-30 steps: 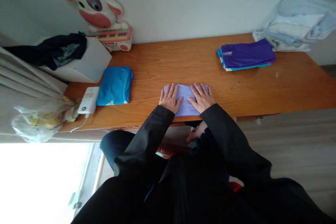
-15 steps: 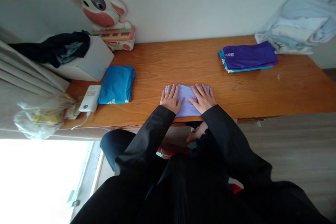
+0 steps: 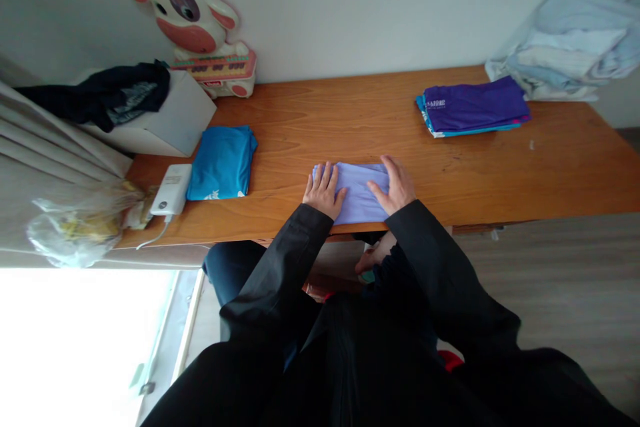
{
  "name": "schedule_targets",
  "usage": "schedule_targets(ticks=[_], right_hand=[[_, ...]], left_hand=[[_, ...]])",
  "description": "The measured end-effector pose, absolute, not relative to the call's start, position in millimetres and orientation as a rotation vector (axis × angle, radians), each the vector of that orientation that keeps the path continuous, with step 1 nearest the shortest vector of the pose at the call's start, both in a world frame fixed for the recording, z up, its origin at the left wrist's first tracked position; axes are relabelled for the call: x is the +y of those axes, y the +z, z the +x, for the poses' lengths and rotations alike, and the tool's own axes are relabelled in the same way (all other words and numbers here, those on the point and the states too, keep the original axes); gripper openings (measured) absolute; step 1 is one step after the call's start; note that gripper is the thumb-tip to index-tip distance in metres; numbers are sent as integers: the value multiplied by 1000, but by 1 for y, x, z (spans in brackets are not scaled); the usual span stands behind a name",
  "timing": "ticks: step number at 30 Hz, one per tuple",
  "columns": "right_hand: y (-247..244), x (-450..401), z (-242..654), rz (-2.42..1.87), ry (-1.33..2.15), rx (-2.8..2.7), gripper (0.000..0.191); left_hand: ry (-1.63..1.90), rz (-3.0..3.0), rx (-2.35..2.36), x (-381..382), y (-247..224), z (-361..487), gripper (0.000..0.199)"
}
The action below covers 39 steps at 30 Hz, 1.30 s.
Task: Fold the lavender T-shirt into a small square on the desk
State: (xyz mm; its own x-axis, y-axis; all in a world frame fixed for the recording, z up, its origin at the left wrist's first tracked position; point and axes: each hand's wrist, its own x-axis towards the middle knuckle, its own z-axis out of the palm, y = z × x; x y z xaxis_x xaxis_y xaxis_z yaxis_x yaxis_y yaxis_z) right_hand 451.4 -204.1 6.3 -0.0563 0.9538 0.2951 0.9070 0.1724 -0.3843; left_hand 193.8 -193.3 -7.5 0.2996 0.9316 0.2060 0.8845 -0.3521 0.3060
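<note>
Pressing down on a folded lilac cloth (image 3: 356,195), the person keeps it flat at the near edge of the wooden tabletop (image 3: 500,167), straight in front of the body, where both arms reach it easily. The left hand (image 3: 323,191) lies palm down on the cloth's left end, fingers spread and stretched out, so its grip is fully open and closes on nothing; it only pins the fabric. The right hand (image 3: 396,185) sits at the right end with the fingers curled around that edge and the thumb on top, a loose grip that seems to have the fold, though whether it truly pinches the fabric cannot be told. A folded blue cloth (image 3: 221,163) lies well apart to the left, and a purple folded stack (image 3: 474,108) far right.
</note>
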Motion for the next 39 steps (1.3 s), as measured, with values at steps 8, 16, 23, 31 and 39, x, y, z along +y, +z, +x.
schedule_targets(ticks=[8,16,23,31,39], right_hand=[[3,-219,495,-2140,108,-1544,59],[16,-221,480,-2211,221,-1830,63],[26,-215,447,-2125,498,-1675,50],[18,-215,487,-1692,939,-1404,98],[10,-209,501,-1307,1274,-1270,138]], left_hand=[[529,2419,1740,-195,-10,195,77],[594,2441,1706,-194,-15,193,77],[623,2409,1735,-195,-14,197,75],[669,2323,1699,-193,-19,196,75],[813,2171,1508,-182,-24,182,77]])
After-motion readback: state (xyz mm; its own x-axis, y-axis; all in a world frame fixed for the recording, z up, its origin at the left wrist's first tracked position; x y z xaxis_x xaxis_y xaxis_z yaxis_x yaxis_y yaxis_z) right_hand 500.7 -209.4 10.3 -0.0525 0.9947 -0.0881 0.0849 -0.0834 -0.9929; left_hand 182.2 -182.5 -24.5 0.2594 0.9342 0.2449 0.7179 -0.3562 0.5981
